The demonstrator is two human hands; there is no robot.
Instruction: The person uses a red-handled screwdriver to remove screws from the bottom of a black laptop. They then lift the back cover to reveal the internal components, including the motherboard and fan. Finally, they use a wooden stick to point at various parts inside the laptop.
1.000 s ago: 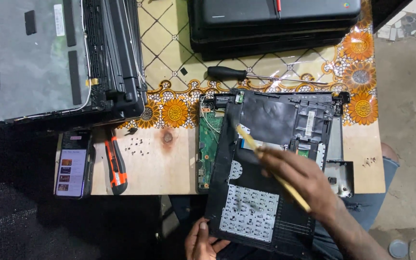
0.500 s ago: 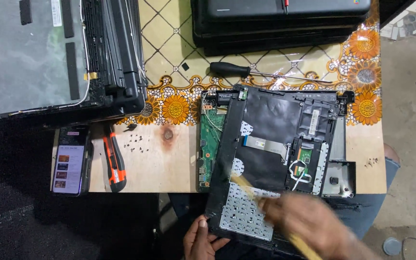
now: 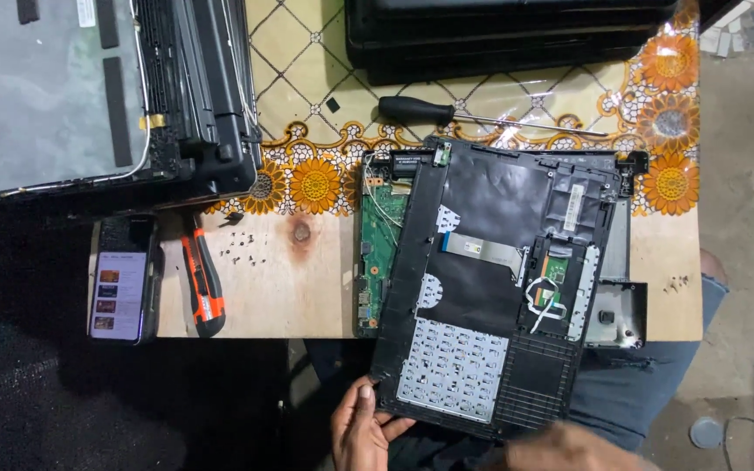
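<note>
The right hand point(image 3: 569, 449) has dropped to six o'clock, its grip impossible to tell; the left hand point(image 3: 361, 427) pinches the laptop cover point(image 3: 490, 288) at its seven o'clock corner.

Matt black plastic laptop cover point(image 3: 490, 209), glossy green circuit board point(image 3: 377, 253), bare knotted wood tabletop point(image 3: 281, 288), shiny patterned tablecloth point(image 3: 307, 87).

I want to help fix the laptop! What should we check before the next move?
1. Left hand gripping the black upturned laptop keyboard cover at its near corner: ok.
2. Right hand grip: cannot tell, blurred at the picture's bottom edge.
3. Flat grey ribbon cable free of its socket: cannot tell.
4. Tiny loose screws together on the wooden table: ok.
5. Orange-and-black screwdriver within reach: likely ok.
6. Green circuit board uncovered at left: ok.
</note>
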